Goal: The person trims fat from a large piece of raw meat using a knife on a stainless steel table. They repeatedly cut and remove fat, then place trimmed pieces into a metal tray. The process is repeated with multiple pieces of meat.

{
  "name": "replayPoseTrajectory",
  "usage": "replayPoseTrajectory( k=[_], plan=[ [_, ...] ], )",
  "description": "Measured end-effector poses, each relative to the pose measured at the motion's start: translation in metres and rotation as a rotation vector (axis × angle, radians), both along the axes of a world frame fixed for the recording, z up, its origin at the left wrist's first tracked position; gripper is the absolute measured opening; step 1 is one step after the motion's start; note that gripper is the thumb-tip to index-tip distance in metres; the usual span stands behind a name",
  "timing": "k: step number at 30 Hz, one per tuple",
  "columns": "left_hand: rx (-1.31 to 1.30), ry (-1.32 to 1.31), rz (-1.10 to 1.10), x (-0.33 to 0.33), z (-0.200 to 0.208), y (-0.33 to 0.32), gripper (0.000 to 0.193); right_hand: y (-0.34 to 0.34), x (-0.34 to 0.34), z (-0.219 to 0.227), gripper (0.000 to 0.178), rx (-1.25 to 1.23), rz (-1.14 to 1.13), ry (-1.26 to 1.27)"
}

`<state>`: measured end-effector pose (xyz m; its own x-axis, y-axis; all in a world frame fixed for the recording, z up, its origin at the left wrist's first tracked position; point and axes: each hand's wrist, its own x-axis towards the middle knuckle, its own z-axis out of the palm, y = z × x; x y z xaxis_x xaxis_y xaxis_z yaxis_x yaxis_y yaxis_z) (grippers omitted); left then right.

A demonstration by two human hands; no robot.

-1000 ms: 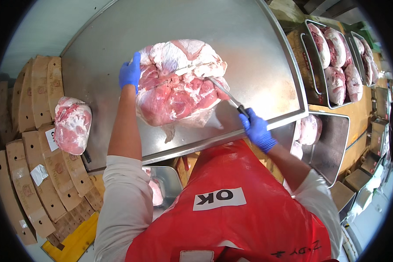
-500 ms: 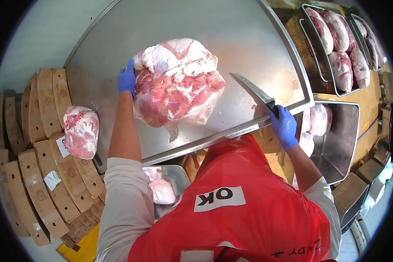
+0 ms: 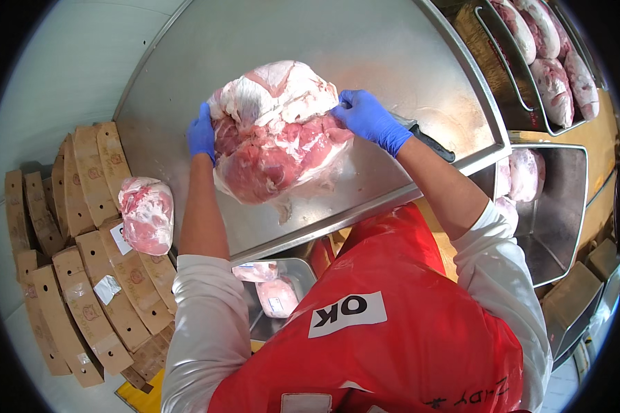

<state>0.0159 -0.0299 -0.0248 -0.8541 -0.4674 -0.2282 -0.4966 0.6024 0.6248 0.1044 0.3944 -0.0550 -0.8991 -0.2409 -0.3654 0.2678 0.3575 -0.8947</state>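
A large cut of raw meat [image 3: 272, 155], white fat on its far part and red muscle on its near part, lies on the metal table [image 3: 386, 48]. My left hand [image 3: 201, 134], in a blue glove, is closed on its left edge, fingers partly hidden. On the opposite side my blue-gloved right hand [image 3: 370, 120] grips the right edge, thumb toward the far fat. A knife [image 3: 434, 143] rests on the table just right of my right wrist. Its black handle points toward the table's near right corner, and my hand and wrist cover most of its blade.
Left of the table, another piece of meat [image 3: 147, 215] sits by stacked flat cardboard boxes [image 3: 83, 289]. Below the near edge is a metal tub [image 3: 297, 274] with wrapped meat. To the right stand a deep metal bin [image 3: 551, 227] and a tub [image 3: 510, 103] piled with meat.
My right hand has put the knife down on the table and moved left onto the right edge of the meat. My left hand stays on the left edge.
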Motion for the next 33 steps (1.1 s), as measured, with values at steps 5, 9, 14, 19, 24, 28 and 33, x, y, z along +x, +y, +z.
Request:
replayPoseTrajectory(
  k=[5,9,14,19,24,28,33],
  plan=[
    [-0.017,0.018,-0.006,-0.002,0.001,0.01,0.085,0.0,0.007,-0.021,0.023,-0.058,-0.118,0.083],
    [-0.032,0.005,-0.024,-0.009,-0.01,-0.013,0.085,-0.003,0.014,-0.027,0.023,-0.295,-0.187,-0.061],
    [-0.003,0.03,-0.065,-0.014,-0.022,-0.016,0.086,0.02,0.011,-0.017,0.022,-0.459,-0.074,-0.333],
    [-0.014,0.043,-0.071,-0.018,-0.023,-0.02,0.085,0.022,0.017,-0.014,0.025,-0.23,0.101,-0.062],
    [0.016,0.029,-0.044,-0.017,-0.011,0.0,0.078,0.009,0.019,-0.008,0.029,-0.031,0.108,0.041],
    [0.04,0.06,-0.045,-0.013,-0.008,-0.002,0.075,-0.002,0.021,-0.016,0.03,0.024,0.054,0.107],
    [0.044,0.064,-0.031,-0.011,-0.007,-0.003,0.076,-0.01,0.019,-0.019,0.029,0.036,0.006,0.071]
  ],
)
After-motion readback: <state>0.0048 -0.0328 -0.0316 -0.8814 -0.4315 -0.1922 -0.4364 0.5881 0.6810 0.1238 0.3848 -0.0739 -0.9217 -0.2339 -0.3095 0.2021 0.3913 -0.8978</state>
